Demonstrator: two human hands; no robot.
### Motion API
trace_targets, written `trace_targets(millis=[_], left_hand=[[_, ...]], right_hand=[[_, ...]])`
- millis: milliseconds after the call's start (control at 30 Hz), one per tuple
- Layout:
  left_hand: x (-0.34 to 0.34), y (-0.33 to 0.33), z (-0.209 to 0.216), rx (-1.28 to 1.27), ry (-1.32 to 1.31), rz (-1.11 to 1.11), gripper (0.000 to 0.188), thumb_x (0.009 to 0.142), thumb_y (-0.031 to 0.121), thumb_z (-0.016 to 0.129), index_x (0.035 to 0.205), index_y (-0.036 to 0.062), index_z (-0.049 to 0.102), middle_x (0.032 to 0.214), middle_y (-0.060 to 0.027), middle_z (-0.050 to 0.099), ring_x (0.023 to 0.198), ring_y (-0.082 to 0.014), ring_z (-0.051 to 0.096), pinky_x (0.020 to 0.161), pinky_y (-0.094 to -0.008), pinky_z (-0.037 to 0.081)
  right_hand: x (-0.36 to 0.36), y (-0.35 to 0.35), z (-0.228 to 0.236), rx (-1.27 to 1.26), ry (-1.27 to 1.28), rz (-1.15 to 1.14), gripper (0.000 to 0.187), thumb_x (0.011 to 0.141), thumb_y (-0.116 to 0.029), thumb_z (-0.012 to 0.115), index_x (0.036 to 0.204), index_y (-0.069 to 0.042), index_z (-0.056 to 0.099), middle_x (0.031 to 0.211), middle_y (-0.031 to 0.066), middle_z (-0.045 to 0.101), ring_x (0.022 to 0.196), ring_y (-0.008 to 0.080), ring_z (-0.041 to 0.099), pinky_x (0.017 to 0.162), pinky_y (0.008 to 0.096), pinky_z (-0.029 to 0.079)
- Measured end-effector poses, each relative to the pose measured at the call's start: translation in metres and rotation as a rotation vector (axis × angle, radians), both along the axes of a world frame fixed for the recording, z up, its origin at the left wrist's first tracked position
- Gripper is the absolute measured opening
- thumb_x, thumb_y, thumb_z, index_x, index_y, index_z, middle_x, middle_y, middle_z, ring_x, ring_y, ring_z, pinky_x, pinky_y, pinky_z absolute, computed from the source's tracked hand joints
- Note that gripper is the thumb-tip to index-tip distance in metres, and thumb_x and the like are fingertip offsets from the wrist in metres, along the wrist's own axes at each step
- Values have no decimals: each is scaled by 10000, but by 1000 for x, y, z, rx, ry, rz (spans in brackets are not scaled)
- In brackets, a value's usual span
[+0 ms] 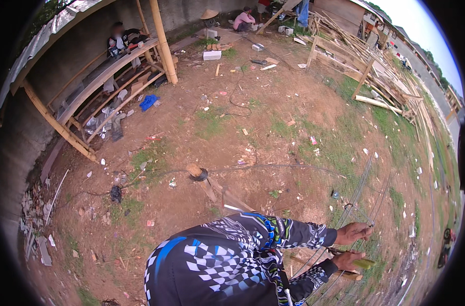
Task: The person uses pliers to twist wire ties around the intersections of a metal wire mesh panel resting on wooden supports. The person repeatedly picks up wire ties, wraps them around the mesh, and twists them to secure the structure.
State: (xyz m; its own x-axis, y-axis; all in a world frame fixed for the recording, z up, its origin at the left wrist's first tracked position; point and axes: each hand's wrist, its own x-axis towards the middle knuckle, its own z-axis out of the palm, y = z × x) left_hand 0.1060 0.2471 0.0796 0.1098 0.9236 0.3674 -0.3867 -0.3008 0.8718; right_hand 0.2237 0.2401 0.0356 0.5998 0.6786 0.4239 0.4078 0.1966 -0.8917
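Note:
My left hand (353, 233), the farther one, reaches to the right with its fingers curled beside the corner of a thin bent metal rod (361, 214). What it pinches is too small to make out. Just nearer, my right hand (347, 261) is closed around a tool with a yellow-green handle (365, 263). Thin dark pieces (336, 251) stick out on its near-wrist side; their kind is unclear. Long thin steel rods (360, 189) run beneath both hands. Under them shows the end of a wooden beam (352, 276).
A wooden post (194, 169) bears a coil of black wire (198, 175). A bamboo shelter (163, 43) with a bench stands far left, where a person (119, 43) sits. Another person (243, 20) crouches at the back. Stacked timber (380, 81) lies far right; a cable (283, 166) crosses the dirt.

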Motion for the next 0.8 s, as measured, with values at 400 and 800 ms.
trace_targets(millis=[400,800], left_hand=[[51,5,103,-49,478,-203,855,955,693,159,796,26,670,715,-119,643,749,-265,640,788,-416,501],[35,-63,100,114,443,99,621,905,561,558,1260,56,487,1218,-209,562,1091,-393,590,919,-468,478]], right_hand=[[-16,-21,16,-45,100,71,447,927,-368,634,1105,36,562,932,128,626,793,223,582,672,371,478],[-6,-39,12,-1,124,239,431,882,-306,691,1135,17,558,963,106,628,836,206,595,693,352,491]])
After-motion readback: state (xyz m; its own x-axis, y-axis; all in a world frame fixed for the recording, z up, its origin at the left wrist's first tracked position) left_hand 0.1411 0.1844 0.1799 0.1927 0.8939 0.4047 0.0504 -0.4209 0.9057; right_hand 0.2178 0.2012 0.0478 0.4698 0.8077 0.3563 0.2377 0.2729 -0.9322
